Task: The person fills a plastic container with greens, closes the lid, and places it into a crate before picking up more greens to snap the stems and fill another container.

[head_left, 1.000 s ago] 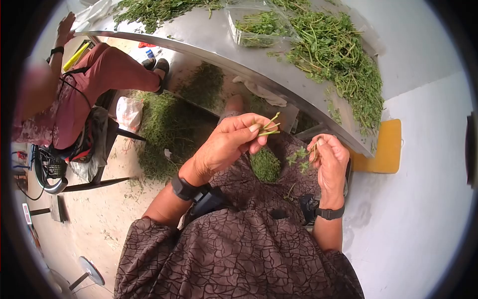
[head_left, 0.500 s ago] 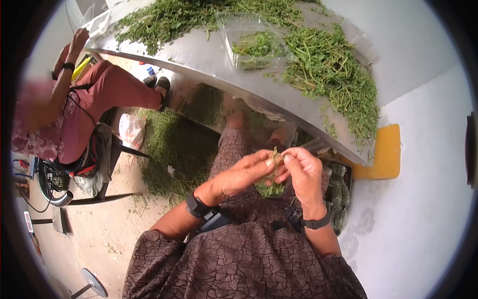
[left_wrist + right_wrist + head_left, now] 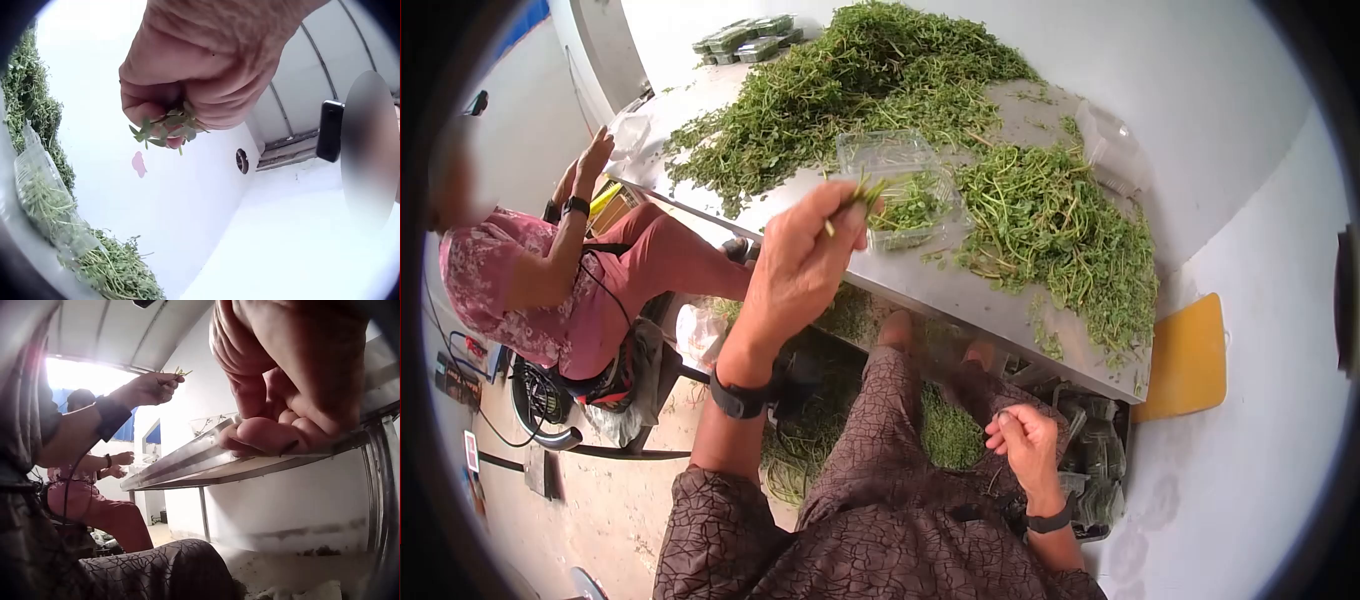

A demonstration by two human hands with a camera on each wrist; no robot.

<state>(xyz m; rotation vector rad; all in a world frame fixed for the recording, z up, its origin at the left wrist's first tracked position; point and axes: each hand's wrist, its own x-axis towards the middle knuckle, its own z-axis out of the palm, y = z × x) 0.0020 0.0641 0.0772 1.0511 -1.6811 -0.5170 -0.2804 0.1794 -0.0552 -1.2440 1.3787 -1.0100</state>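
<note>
My left hand (image 3: 800, 260) pinches a small bunch of green sprigs (image 3: 867, 200), held up in front of the clear plastic box (image 3: 900, 239) at the table's edge. Leaves of the bunch (image 3: 170, 128) poke out below the curled fingers in the left wrist view. Greens (image 3: 915, 203) lie inside the box, whose lid stands open. Over the right thigh hangs my right hand (image 3: 1028, 450), its fingers loosely curled and the thumb close to the index finger. In the right wrist view, no sprig shows in the right hand (image 3: 287, 375).
A heap of greens (image 3: 1055, 235) lies right of the box, a larger pile (image 3: 840, 90) behind it. Packed boxes (image 3: 745, 38) stand at the back left. Empty clear boxes (image 3: 1100, 460) sit below the table's right end. Another person (image 3: 530, 270) sits at the left.
The hands came together at the sprigs, then parted. My left hand has risen toward the table with the bunch; the right has dropped toward the thigh. The head view has tilted up.
</note>
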